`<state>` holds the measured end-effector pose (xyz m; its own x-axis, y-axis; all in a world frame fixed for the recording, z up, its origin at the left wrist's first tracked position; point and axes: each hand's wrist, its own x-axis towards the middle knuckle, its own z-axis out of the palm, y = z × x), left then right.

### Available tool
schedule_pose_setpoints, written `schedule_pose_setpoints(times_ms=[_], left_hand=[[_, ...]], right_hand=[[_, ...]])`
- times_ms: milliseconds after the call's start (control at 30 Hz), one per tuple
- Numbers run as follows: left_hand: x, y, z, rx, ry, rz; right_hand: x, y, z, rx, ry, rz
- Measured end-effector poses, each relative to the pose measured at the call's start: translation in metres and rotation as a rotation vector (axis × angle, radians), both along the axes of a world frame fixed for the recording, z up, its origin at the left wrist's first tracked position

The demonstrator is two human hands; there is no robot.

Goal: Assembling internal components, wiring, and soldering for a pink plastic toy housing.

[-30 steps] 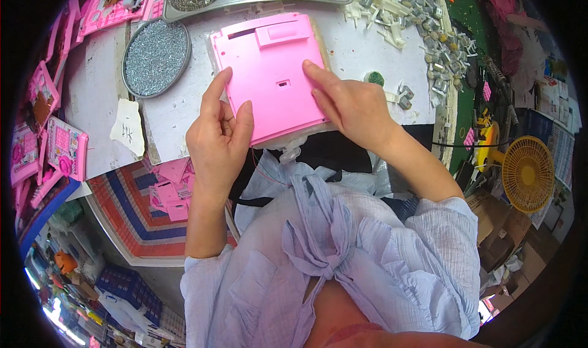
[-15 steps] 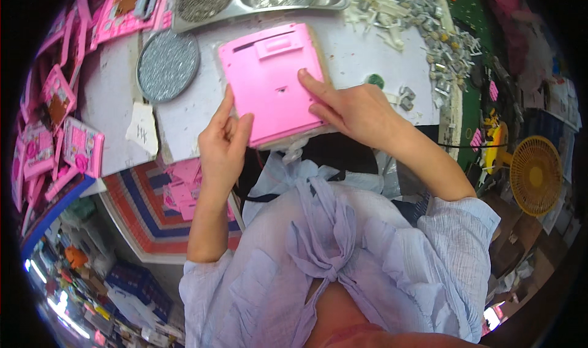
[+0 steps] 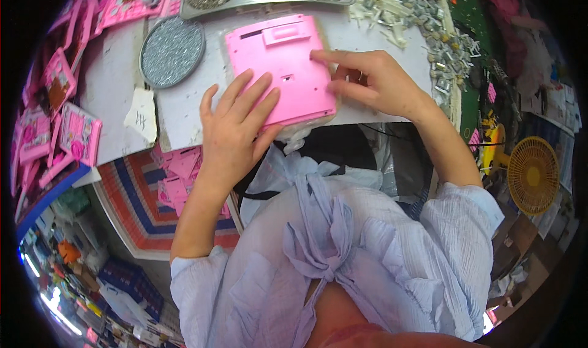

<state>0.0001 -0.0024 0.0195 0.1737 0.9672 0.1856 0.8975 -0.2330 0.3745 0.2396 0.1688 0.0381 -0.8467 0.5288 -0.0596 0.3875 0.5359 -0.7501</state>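
Note:
A pink plastic casing (image 3: 282, 60), flat and roughly square, lies on the white tabletop with a raised rectangular part near its far edge. It has small holes in its face and clear plastic film along its near edge. My left hand (image 3: 229, 124) is open, fingers spread across the casing's lower left. At its right side is my right hand (image 3: 383, 84), index fingertip touching the upper right of the face and thumb at the right edge. Thumb and index finger are apart; the other fingers curl under and are partly hidden. Nothing shows between them.
A round dish of small metal screws (image 3: 173, 52) stands left of the casing. Behind it sits a metal tray (image 3: 274, 8) with small parts. Loose white and metal pieces (image 3: 422, 26) pile at the far right. Pink casings (image 3: 79, 133) stack at left; a yellow fan (image 3: 533, 175) stands right.
My left hand has let go of the casing's left edge and now lies spread over its face. My right hand's thumb has drawn back to the right edge.

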Motion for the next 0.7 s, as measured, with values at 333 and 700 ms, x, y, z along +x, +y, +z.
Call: schedule_pose_setpoints(times_ms=[333, 700], left_hand=[[-0.013, 0.017, 0.006, 0.04, -0.202, -0.055], [-0.144, 0.049, -0.021, -0.038, 0.204, 0.611]], right_hand=[[0.021, -0.001, -0.006, 0.059, 0.038, -0.165], [-0.237, 0.052, -0.017, 0.746, 0.122, 0.327]])
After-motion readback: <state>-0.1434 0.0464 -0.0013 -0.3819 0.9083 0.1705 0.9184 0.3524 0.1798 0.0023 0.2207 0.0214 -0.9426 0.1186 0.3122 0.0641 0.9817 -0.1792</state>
